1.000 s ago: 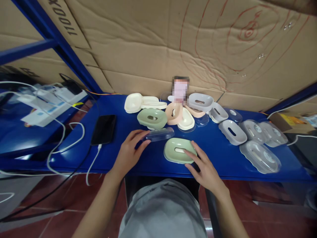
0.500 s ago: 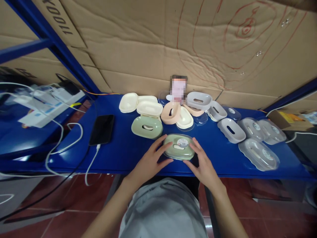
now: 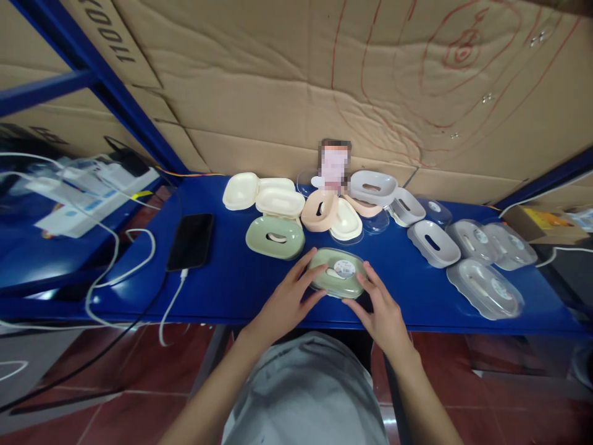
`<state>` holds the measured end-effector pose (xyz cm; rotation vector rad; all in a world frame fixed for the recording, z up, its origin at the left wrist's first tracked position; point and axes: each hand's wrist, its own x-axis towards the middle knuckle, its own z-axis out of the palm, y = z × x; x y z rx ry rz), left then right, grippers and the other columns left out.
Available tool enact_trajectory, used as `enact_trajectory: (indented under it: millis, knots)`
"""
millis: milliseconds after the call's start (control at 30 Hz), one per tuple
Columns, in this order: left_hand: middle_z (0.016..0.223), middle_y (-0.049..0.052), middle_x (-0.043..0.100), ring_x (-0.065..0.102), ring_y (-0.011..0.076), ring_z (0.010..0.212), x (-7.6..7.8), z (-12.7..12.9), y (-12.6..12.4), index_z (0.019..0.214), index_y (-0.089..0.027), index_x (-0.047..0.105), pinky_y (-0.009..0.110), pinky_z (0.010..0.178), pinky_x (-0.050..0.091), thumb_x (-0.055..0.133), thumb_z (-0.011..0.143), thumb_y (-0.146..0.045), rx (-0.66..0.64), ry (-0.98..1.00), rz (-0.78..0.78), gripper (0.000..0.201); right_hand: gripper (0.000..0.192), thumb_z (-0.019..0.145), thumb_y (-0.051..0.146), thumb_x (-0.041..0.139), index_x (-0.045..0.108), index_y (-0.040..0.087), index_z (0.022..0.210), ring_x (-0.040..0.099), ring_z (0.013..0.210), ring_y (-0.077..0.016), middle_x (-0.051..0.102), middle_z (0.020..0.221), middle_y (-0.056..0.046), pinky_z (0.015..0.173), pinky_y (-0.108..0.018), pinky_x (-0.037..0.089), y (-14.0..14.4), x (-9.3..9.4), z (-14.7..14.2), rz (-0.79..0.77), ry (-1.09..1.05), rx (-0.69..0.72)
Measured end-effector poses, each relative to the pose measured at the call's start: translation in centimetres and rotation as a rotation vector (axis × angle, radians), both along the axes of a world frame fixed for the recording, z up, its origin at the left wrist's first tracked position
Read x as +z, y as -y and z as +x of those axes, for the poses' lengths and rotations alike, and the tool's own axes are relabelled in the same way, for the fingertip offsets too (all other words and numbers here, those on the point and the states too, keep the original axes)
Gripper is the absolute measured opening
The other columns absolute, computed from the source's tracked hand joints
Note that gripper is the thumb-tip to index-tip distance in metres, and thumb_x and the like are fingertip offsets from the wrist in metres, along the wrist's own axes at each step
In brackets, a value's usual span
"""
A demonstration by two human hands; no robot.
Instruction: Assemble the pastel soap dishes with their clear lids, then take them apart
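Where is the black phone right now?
In the head view the black phone lies flat on the blue shelf, left of the left hand, with a white cable plugged in.

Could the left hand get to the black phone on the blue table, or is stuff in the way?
Probably yes. The left hand rests on the green soap box, and the black phone lies flat to its left on the blue table. Only bare tabletop shows between them; the white cable runs off the phone's near end.
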<state>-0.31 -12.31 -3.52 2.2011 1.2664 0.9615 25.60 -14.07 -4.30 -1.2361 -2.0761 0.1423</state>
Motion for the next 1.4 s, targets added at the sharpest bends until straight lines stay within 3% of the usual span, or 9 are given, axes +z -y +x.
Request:
enact_trajectory:
  millis: [133,267,500,633,767,1000,1167,1267,1400]
  knots:
    - [0.172,0.011,0.041,0.049,0.0271,0.155,0.1,0.1,-0.2,0.151,-0.032,0.052,0.045,0.124,0.048,0.063,0.106,-0.033,-0.008,0.018,-0.020,0.046,0.065,0.097,0.035,0.077,0.049,0.031,0.156,0.059,0.145,-0.0308,0.056,0.159,-0.014,0.116,-0.050,0.058,0.0,-0.2,0.1,0.029,-0.011,-0.015]
    - [0.171,0.011,0.041,0.048,0.0272,0.155,0.2,0.0,-0.3,0.150,-0.031,0.052,0.046,0.126,0.046,0.064,0.106,-0.032,-0.026,0.041,-0.028,0.045,0.064,0.099,0.036,0.075,0.048,0.031,0.157,0.056,0.148,-0.0315,0.055,0.157,-0.014,0.119,-0.053,0.054,0.0,-0.1,0.2,0.001,-0.024,-0.010]
    - [0.169,0.014,0.040,0.055,0.0283,0.149,0.1,-0.1,-0.5,0.150,-0.032,0.054,0.050,0.124,0.048,0.061,0.107,-0.030,-0.038,0.068,-0.010,0.043,0.080,0.105,0.045,0.064,0.021,0.035,0.173,0.036,0.161,-0.0331,0.026,0.179,-0.010,0.123,-0.052,0.049,-0.2,0.8,0.2,-0.240,0.003,-0.008]
    - [0.171,0.012,0.039,0.051,0.0283,0.153,0.3,0.0,-0.7,0.151,-0.032,0.054,0.049,0.126,0.046,0.059,0.108,-0.031,-0.061,0.055,-0.032,0.044,0.085,0.105,0.043,0.065,0.017,0.036,0.174,0.040,0.159,-0.0325,0.029,0.178,-0.009,0.123,-0.050,0.049,0.2,0.2,0.1,-0.139,0.011,-0.056]
    - [0.173,0.010,0.038,0.047,0.0270,0.156,0.7,0.0,-0.9,0.152,-0.032,0.053,0.046,0.127,0.044,0.058,0.108,-0.031,-0.078,0.052,-0.065,0.044,0.083,0.103,0.037,0.069,0.024,0.038,0.173,0.050,0.153,-0.0327,0.040,0.173,-0.009,0.123,-0.052,0.050,0.5,-0.4,0.1,-0.036,0.040,-0.092]
    - [0.173,0.010,0.039,0.044,0.0256,0.158,0.6,0.1,-1.0,0.148,-0.030,0.056,0.045,0.128,0.043,0.057,0.109,-0.031,-0.088,0.068,-0.082,0.039,0.076,0.103,0.036,0.069,0.033,0.039,0.170,0.055,0.149,-0.0324,0.044,0.170,-0.009,0.119,-0.052,0.055,0.5,-0.7,0.0,-0.011,0.030,-0.101]
    - [0.178,0.010,0.027,0.043,0.0291,0.158,0.6,0.3,0.0,0.159,-0.035,0.047,0.047,0.123,0.049,0.054,0.110,-0.031,0.001,-0.049,-0.018,0.050,0.071,0.107,0.037,0.063,0.032,0.036,0.171,0.047,0.155,-0.0355,0.042,0.171,-0.011,0.123,-0.061,0.047,-0.6,0.4,1.7,-0.043,0.091,-0.140]
    - [0.173,0.012,0.038,0.045,0.0298,0.157,0.8,-0.8,0.0,0.156,-0.032,0.052,0.050,0.124,0.046,0.052,0.109,-0.025,0.140,-0.098,0.128,0.047,0.064,0.106,0.042,0.062,0.043,0.031,0.166,0.045,0.155,-0.0399,0.038,0.173,-0.015,0.121,-0.066,0.044,-1.7,1.1,4.2,-0.029,0.142,-0.274]
    - [0.165,0.016,0.051,0.041,0.0405,0.157,0.7,-3.6,-1.2,0.151,-0.027,0.058,0.073,0.126,0.027,0.051,0.106,-0.019,0.372,-0.259,0.216,0.046,0.065,0.107,0.048,0.059,0.043,0.025,0.166,0.044,0.156,-0.0401,0.038,0.172,-0.019,0.121,-0.065,0.044,-2.2,1.4,6.6,-0.090,0.132,-0.326]
